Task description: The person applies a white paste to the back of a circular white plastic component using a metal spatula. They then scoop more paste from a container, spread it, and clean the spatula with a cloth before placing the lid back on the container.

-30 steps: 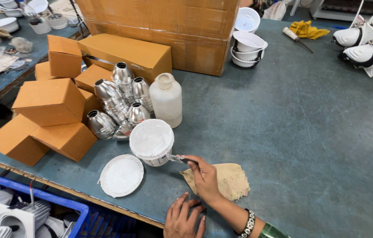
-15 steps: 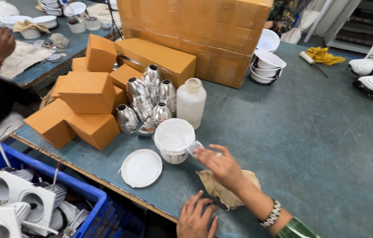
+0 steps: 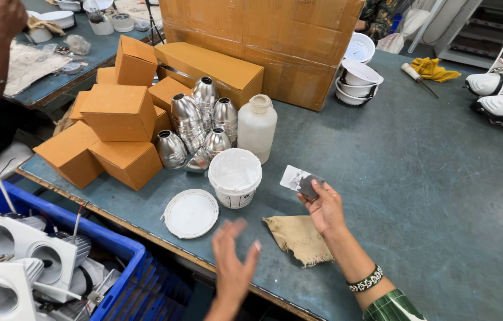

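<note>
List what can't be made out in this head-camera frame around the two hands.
- Left hand: blurred by motion, so its finger pose is unclear.
- Small flat piece in the right hand: partly covered by the fingers; its kind is unclear.
- White tub: what its white filling is cannot be told.
- Blue crate: cut off by the bottom edge.
- Large cardboard box: top cut off by the upper edge.

The right hand is coming away from the white tub — a second ago its fingers were at the tub's rim, and now it is hanging over the table to the right of it, pinching a small flat card smeared with white. The left hand is lifting off the table edge — now blurred, fingers spread, just below the round white lid.
</note>
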